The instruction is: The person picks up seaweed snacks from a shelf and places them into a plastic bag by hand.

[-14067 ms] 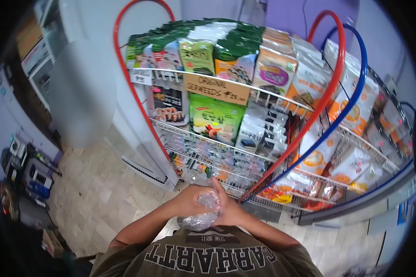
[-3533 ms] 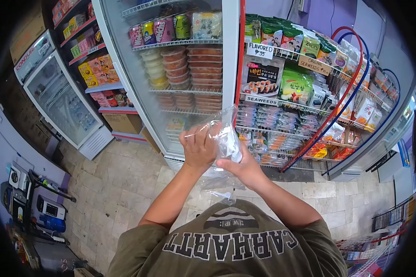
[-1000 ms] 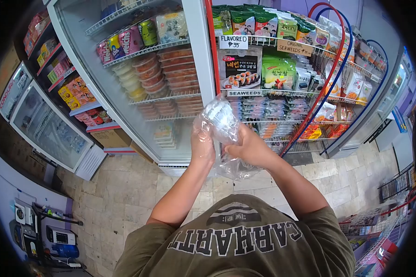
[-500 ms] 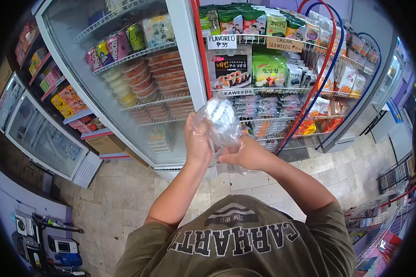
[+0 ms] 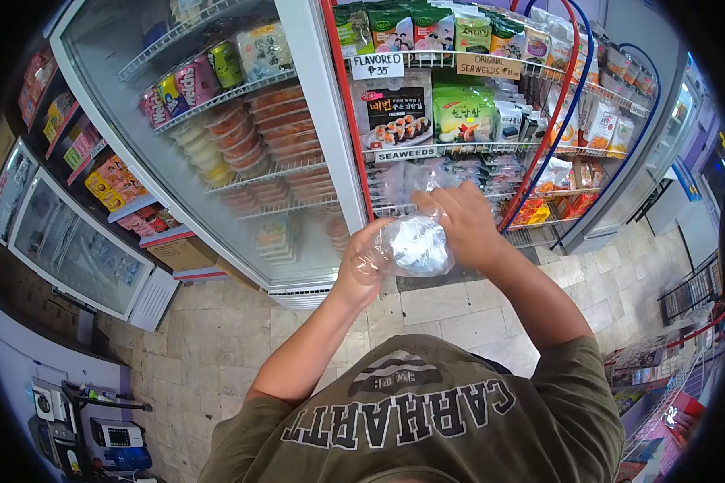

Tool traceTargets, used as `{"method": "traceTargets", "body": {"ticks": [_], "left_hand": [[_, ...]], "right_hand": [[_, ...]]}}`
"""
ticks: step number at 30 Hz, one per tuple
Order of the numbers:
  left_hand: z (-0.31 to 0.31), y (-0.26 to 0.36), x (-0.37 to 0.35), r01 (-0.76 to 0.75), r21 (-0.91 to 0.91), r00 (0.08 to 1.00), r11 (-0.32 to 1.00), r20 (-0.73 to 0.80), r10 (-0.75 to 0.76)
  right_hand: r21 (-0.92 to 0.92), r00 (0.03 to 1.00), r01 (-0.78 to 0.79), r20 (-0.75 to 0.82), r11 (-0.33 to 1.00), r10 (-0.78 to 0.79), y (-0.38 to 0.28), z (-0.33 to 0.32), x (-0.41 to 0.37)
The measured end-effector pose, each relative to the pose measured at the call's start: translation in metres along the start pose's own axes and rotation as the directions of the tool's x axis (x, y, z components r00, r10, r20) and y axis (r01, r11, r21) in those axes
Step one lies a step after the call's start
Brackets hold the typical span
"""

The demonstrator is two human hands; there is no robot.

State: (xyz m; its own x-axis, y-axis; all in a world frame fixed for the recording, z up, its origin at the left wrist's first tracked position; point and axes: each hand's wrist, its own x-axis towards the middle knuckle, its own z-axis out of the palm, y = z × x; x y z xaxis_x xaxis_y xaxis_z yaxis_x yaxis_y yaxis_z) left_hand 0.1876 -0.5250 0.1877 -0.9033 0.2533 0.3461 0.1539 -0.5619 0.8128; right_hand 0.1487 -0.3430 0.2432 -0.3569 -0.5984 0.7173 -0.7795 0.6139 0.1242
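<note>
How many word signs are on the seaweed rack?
3: FLAVORED card top left, ORIGINAL SEAWEEDS card to its right, SEAWEEDS strip one shelf lower. More may be hidden.

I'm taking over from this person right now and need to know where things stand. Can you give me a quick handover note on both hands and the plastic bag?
Left hand: cupped under the clear plastic bag, gripping its left side.
Right hand: on top, fingers closed over the bag's upper right.
Bag: held in the air between the hands, in front of the glass-door fridge and the seaweed rack, touching neither.
Done: the bag is bunched into a rounded bundle. Something pale shows inside, too blurred to name.
Left: the bag is in hand and not set down anywhere. I cannot tell whether it is tied.
</note>
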Motion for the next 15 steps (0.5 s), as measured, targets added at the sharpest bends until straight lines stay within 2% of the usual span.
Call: {"method": "traceTargets", "body": {"ticks": [2,3,4,5,6,7,8,9,10,11,13,14,15], "left_hand": [[0.0,0.012,0.0,0.043,0.023,0.997,0.999,0.057,-0.044],[-0.002,0.016,0.001,0.074,0.055,0.99,0.996,0.113,-0.08],[-0.002,0.02,0.0,0.073,0.048,0.991,0.996,0.109,-0.078],[-0.002,0.024,-0.002,0.153,0.021,0.976,0.988,0.151,-0.154],[-0.004,0.026,-0.002,0.232,0.0,0.954,0.973,0.196,-0.228],[-0.01,0.026,-0.001,0.23,-0.002,0.955,0.973,0.191,-0.226],[-0.019,0.024,-0.002,0.301,0.009,0.922,0.953,0.252,-0.294],[-0.026,0.022,-0.002,0.374,0.026,0.878,0.927,0.311,-0.363],[-0.027,0.019,-0.003,0.38,0.021,0.862,0.925,0.354,-0.363],[-0.03,0.016,-0.005,0.386,0.016,0.863,0.922,0.348,-0.367],[-0.036,0.011,-0.004,0.445,-0.059,0.86,0.894,0.309,-0.407],[-0.036,0.013,0.0,0.444,-0.054,0.859,0.895,0.311,-0.407],[-0.037,0.014,0.006,0.34,0.024,0.909,0.94,0.246,-0.336]], "right_hand": [[-0.15,0.994,0.077,-0.06,0.986,-0.087,-0.004,-0.012,0.003],[-0.15,0.995,0.079,-0.053,0.986,-0.088,-0.004,-0.015,0.002],[-0.185,0.981,0.151,-0.096,0.971,-0.171,-0.003,-0.018,0.001],[-0.221,0.958,0.219,-0.138,0.95,-0.253,-0.003,-0.021,0.001],[-0.218,0.957,0.222,-0.135,0.95,-0.255,-0.008,-0.026,0.002],[-0.237,0.94,0.295,-0.099,0.926,-0.325,-0.016,-0.033,0.004],[-0.25,0.919,0.363,-0.064,0.898,-0.389,-0.021,-0.036,0.006],[-0.243,0.921,0.358,-0.066,0.901,-0.384,-0.023,-0.035,0.009],[-0.177,0.908,0.41,-0.009,0.895,-0.418,-0.024,-0.034,0.011],[-0.108,0.888,0.46,0.047,0.881,-0.457,-0.024,-0.033,0.012],[-0.047,0.895,0.446,0.021,0.894,-0.445,-0.02,-0.026,0.011],[-0.026,0.906,0.422,0.046,0.906,-0.421,-0.018,-0.025,0.012],[-0.007,0.915,0.399,0.071,0.917,-0.397,-0.016,-0.025,0.013]]}}
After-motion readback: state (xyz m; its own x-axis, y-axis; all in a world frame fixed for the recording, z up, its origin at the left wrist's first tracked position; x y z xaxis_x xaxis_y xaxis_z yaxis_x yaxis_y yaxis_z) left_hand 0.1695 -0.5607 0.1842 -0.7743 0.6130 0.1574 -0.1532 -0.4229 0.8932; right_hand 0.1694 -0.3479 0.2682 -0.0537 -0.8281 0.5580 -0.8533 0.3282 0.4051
